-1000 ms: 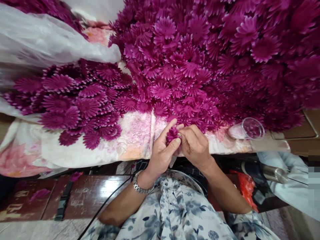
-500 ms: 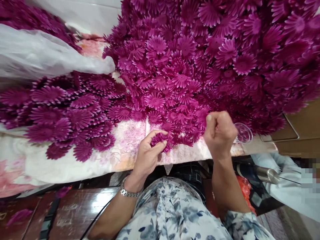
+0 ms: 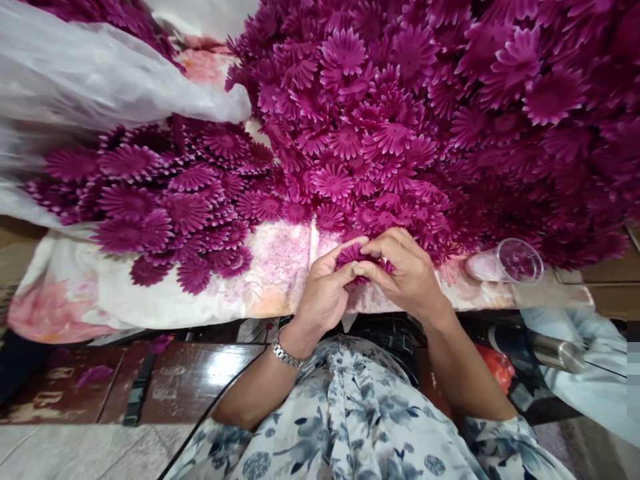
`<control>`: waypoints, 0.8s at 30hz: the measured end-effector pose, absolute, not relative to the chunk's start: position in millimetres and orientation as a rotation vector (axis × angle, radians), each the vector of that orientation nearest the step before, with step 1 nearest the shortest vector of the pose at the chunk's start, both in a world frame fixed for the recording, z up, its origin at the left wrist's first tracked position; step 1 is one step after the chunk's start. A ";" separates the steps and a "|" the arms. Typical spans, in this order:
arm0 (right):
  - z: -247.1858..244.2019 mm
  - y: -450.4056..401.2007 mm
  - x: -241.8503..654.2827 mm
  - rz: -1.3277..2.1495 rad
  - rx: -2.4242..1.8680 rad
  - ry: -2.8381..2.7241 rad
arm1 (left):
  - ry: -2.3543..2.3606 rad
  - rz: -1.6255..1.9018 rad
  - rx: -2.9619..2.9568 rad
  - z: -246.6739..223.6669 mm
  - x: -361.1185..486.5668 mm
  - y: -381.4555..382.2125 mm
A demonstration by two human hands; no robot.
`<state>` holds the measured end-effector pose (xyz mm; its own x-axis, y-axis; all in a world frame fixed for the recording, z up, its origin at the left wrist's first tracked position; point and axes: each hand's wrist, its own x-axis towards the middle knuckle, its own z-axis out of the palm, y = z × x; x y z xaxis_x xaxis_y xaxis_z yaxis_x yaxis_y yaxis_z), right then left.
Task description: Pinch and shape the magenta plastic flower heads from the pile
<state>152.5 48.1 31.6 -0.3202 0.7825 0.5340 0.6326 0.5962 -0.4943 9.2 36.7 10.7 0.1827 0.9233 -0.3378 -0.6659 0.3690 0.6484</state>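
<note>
Between thumb and fingers, my left hand (image 3: 327, 287) pinches a small magenta petal piece (image 3: 351, 255) above the front edge of the cloth-covered table. My right hand (image 3: 405, 270) meets it from the right, its thumb and fingertips closed on the same petal piece. The fingertips of both hands nearly touch and cover part of it. Just beyond the hands rises a large heap of magenta flower pieces (image 3: 395, 140) with pale-edged petals.
A smaller pile of flower pieces (image 3: 185, 213) lies at the left, below a white plastic sheet (image 3: 120, 73). Right of my hands, a clear plastic cup (image 3: 520, 261) rests on its side. A steel-ended bottle (image 3: 560, 353) and a red bag (image 3: 495, 368) are below the table edge.
My right hand, a raised fist before, has come down and left to the petal piece in my left hand. The view has shifted, and the cup shows fully.
</note>
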 end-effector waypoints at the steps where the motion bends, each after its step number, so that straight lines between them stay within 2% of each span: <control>1: 28.5 48.1 149.1 0.301 -1.097 -2.068 | 0.752 1.130 0.381 10.6 8.9 35.6; 9: 23.5 46.1 151.1 0.429 -1.070 -2.059 | 0.719 1.092 0.346 6.0 -1.5 28.5; 15: 11.1 31.8 137.6 -0.067 -1.117 -2.113 | 0.751 1.189 0.335 5.9 -0.8 26.0; 18: 1.8 24.3 131.6 -0.164 -1.080 -2.130 | 0.757 1.172 0.305 8.0 0.7 24.7; 24: 11.7 23.8 133.8 0.147 -1.068 -2.033 | 0.757 1.188 0.345 6.3 0.6 21.5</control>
